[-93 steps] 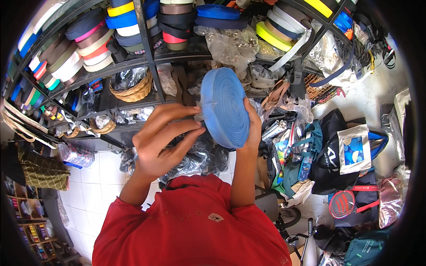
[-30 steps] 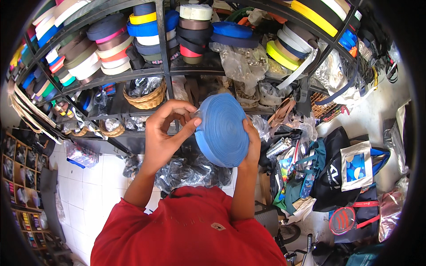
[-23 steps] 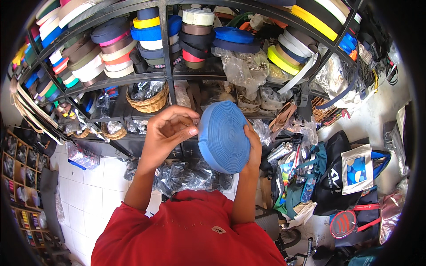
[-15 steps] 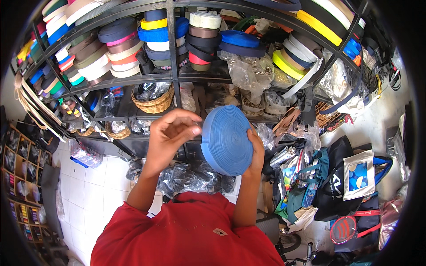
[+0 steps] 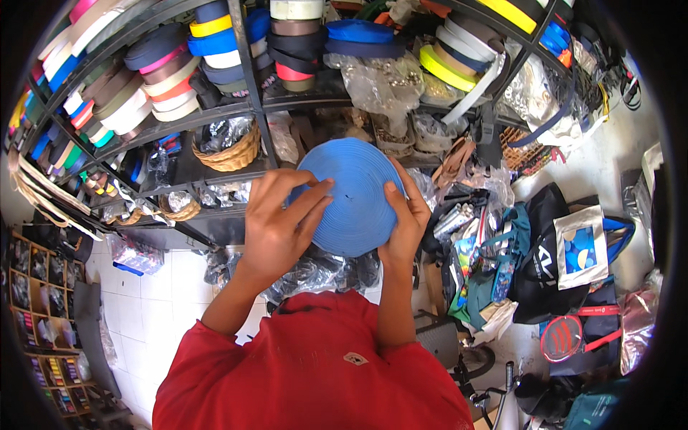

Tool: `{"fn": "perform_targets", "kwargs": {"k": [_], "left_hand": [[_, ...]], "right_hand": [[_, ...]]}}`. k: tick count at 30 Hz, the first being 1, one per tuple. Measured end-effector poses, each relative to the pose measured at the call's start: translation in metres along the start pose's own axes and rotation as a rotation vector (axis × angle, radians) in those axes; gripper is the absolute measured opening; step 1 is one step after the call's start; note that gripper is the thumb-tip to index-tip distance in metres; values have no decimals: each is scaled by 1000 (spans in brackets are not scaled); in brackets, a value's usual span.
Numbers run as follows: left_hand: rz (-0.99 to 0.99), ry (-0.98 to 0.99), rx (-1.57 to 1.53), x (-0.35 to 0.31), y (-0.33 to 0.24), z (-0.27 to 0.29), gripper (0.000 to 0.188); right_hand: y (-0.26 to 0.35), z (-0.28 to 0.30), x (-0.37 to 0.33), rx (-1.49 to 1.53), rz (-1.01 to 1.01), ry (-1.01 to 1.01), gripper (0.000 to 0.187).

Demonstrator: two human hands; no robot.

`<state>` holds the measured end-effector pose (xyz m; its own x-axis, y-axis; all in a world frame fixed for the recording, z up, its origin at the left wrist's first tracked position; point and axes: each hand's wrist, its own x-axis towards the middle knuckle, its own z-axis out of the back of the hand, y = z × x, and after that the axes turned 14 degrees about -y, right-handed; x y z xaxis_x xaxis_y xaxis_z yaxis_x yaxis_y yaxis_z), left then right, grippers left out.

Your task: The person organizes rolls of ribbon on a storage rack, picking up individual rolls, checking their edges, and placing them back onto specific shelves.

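Note:
A large roll of blue webbing strap (image 5: 350, 208) is held up in front of my chest, its flat coiled face turned toward me. On its right rim, my right hand (image 5: 407, 222) grips it with the thumb lying over the face and the fingers around the edge. At the opposite rim, my left hand (image 5: 281, 218) has its fingers bent over the edge, fingertips against the coiled face. Part of the left rim is hidden behind that hand.
Ahead, a black metal shelf (image 5: 251, 89) carries stacked rolls of strap in many colours. A wicker basket (image 5: 228, 147) with plastic-wrapped items sits on a lower shelf. Bags (image 5: 548, 251) hang at the right, near a red racket (image 5: 562, 338). Black plastic bags (image 5: 337, 276) lie below the roll.
The roll has turned its face more fully toward me and shifted slightly up and left in the picture. My left hand, apart from it before, now lies on its left edge.

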<state>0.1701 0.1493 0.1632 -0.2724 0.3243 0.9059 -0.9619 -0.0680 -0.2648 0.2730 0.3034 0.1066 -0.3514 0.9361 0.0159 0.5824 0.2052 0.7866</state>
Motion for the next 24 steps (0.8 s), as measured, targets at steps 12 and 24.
{"fn": "perform_targets", "kwargs": {"k": [12,24], "left_hand": [[-4,142,111,-9,-1,-5,23],[24,93,81,-10,3,-6,22]], "right_hand": [[-1,3,-6,-128,114,9,42],[-5,8,2,-110,64,-27,41]]}}
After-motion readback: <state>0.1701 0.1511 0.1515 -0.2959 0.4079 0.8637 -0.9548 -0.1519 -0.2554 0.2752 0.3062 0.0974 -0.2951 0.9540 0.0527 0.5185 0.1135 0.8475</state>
